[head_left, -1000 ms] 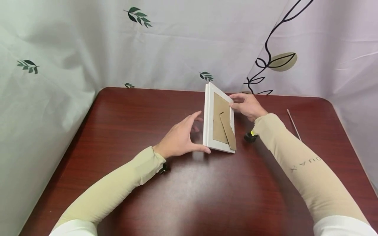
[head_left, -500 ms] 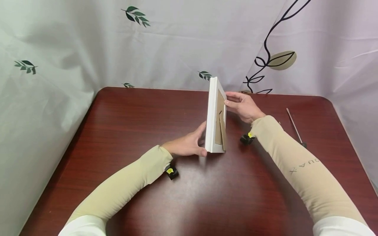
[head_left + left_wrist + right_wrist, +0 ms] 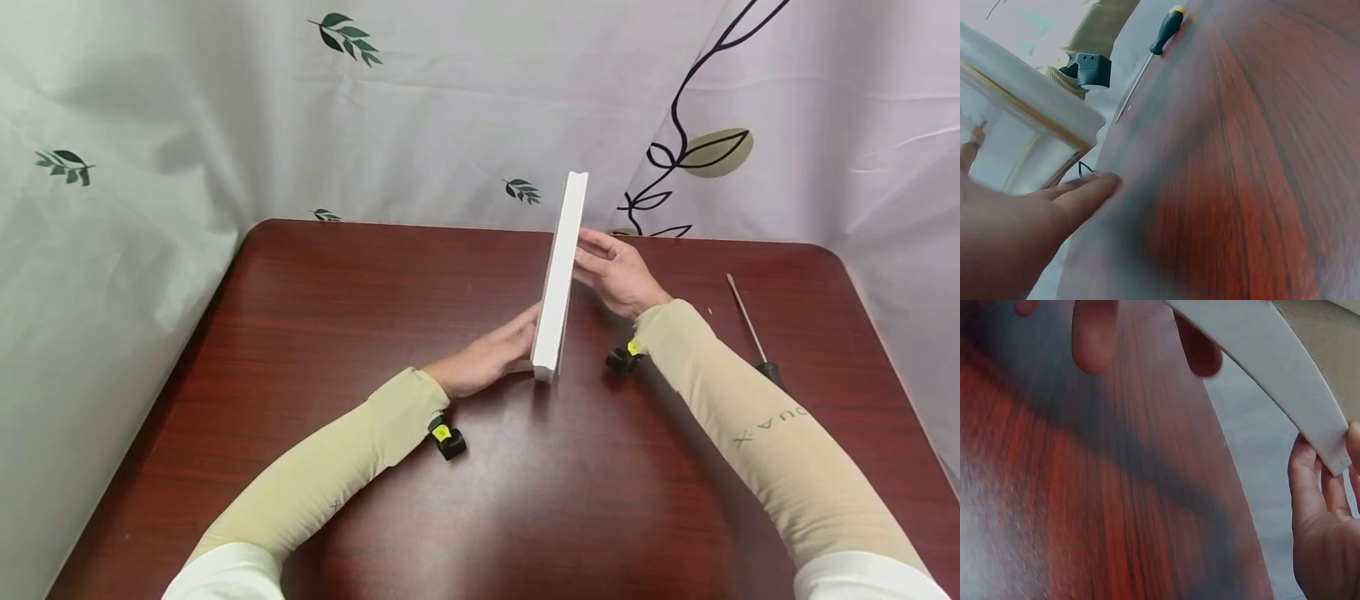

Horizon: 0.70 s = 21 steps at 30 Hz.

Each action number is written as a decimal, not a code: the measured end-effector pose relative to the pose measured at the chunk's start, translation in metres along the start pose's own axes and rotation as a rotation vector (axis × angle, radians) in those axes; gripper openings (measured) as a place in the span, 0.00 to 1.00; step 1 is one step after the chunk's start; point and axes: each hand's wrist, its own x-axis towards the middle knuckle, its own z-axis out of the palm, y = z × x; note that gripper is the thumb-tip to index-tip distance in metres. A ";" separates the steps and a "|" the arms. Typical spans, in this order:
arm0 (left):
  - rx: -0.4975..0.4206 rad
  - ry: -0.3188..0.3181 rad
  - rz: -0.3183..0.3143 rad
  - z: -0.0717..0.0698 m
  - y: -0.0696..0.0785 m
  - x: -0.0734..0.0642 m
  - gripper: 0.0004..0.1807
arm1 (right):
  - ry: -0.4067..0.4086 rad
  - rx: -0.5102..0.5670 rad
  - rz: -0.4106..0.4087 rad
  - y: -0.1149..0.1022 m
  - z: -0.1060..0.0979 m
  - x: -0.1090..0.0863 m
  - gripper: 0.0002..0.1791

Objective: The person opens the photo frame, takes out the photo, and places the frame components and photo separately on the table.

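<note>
A white picture frame point(image 3: 558, 279) stands tilted above the table, its narrow edge facing the head camera. My right hand point(image 3: 618, 275) grips its far side, with the thumb toward the back and fingers reaching round the edge. On the other side, the nearly straight fingers of my left hand point(image 3: 483, 358) lie against the lower part of the frame. The left wrist view has the glossy front of the frame point(image 3: 1035, 94) behind the blurred left fingers. Part of the brown backing point(image 3: 1329, 344) appears in the right wrist view.
A screwdriver point(image 3: 747, 321) with a dark handle lies on the red-brown table point(image 3: 360, 283), beside the right forearm. Behind the table hangs a pale curtain point(image 3: 435, 100) with leaf prints. Each wrist carries a small black camera point(image 3: 447, 437).
The frame has turned from showing its back and prop leg to edge-on, and its top has shifted right. My left hand has moved right along with it; the right hand has barely shifted.
</note>
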 end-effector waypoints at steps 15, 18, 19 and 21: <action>-0.465 0.138 -0.017 0.001 -0.002 0.017 0.36 | -0.093 0.106 -0.056 0.012 0.010 -0.003 0.16; -0.452 0.164 -0.030 0.001 -0.003 0.019 0.30 | -0.095 0.106 -0.054 0.013 0.009 -0.004 0.15; -0.448 0.178 -0.035 0.001 -0.004 0.020 0.29 | -0.093 0.102 -0.052 0.014 0.009 -0.005 0.15; -0.447 0.208 -0.044 0.001 -0.005 0.021 0.28 | -0.081 0.085 -0.046 0.015 0.008 -0.005 0.13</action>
